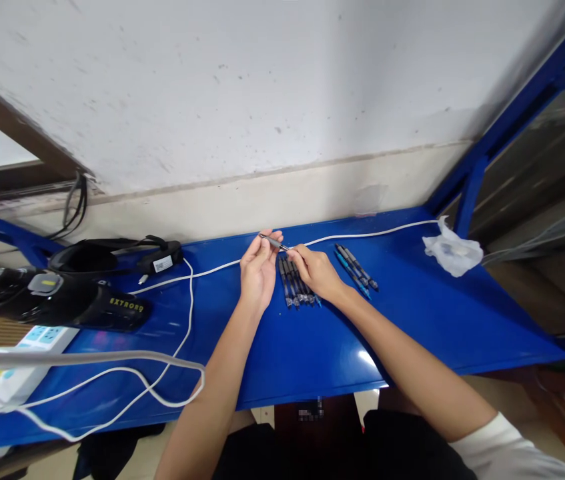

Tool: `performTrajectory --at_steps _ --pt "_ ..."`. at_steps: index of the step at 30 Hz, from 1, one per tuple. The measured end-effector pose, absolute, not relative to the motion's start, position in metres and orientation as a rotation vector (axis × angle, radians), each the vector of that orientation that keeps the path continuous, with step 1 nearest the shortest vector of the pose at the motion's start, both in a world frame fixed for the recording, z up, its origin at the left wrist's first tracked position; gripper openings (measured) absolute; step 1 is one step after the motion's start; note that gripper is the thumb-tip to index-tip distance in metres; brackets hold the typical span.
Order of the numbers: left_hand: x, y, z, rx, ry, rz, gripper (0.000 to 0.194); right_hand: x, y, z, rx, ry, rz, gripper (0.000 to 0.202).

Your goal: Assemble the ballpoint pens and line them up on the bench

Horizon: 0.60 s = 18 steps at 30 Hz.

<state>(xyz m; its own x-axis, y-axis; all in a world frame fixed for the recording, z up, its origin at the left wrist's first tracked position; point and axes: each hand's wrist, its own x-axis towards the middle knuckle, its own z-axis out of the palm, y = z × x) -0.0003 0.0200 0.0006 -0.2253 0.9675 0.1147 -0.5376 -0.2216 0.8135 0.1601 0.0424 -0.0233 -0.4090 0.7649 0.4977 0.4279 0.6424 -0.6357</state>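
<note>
A dark pen (273,241) is held above the blue table, slanting down to the right between both hands. My left hand (259,267) pinches its upper left part between thumb and fingers, palm turned up. On the pen's right end, the fingers of my right hand (318,270) are closed. Just below the hands lies a row of several dark pens (289,283), partly covered by my right hand. Right of that hand rests a smaller group of dark pens (358,265) with a blue pen (352,275) beside them.
A black bottle (82,303) and a white power strip (37,360) are at the left. White cable (189,320) loops over the left side of the blue table (432,313). A crumpled white plastic bag (452,250) lies at the right. A wall runs behind.
</note>
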Motion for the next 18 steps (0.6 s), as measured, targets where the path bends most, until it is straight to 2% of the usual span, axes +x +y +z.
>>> performTrajectory --at_steps 18 --pt "0.0018 0.0195 0.0025 0.649 0.936 1.825 0.029 0.1603 0.0352 -0.0215 -0.957 -2.106 0.400 0.046"
